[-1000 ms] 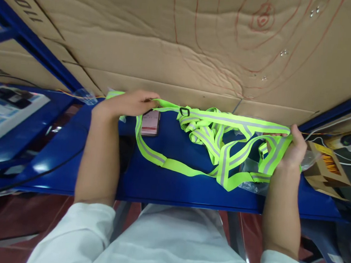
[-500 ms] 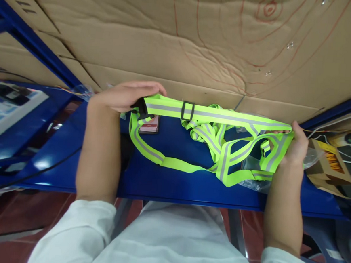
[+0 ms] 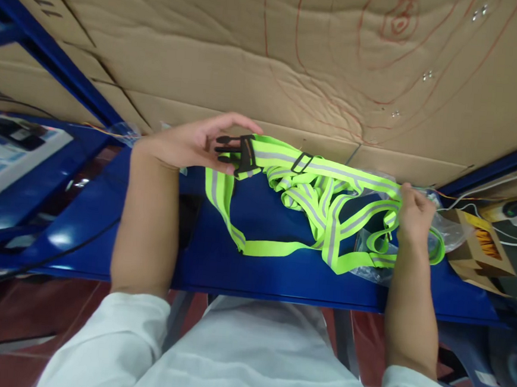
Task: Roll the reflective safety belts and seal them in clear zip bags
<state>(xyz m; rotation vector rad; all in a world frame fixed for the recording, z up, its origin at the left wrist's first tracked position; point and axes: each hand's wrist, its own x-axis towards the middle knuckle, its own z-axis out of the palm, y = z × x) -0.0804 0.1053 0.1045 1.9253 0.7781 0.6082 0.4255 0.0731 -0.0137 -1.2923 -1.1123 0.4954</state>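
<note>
A neon-yellow reflective strap vest (image 3: pixel 315 204) with grey bands lies tangled on a blue shelf (image 3: pixel 217 262). My left hand (image 3: pixel 191 143) holds the strap end with its black buckle (image 3: pixel 239 154), fingers partly spread, above the shelf's left side. My right hand (image 3: pixel 411 214) pinches the straps at the right end, over a crumpled clear plastic bag (image 3: pixel 370 256). A black slider (image 3: pixel 302 162) sits on the upper strap between the hands.
A large cardboard sheet (image 3: pixel 296 59) with red pen lines stands behind the shelf. An open cardboard box (image 3: pixel 478 246) with orange contents and white cables lie at the right. A blue frame post (image 3: pixel 50 52) and a white device (image 3: pixel 1 161) are at the left.
My left hand slid along the strap until the black buckle showed at its fingers, covering the small red-and-white card. My right hand moved inward and down, regripping the straps.
</note>
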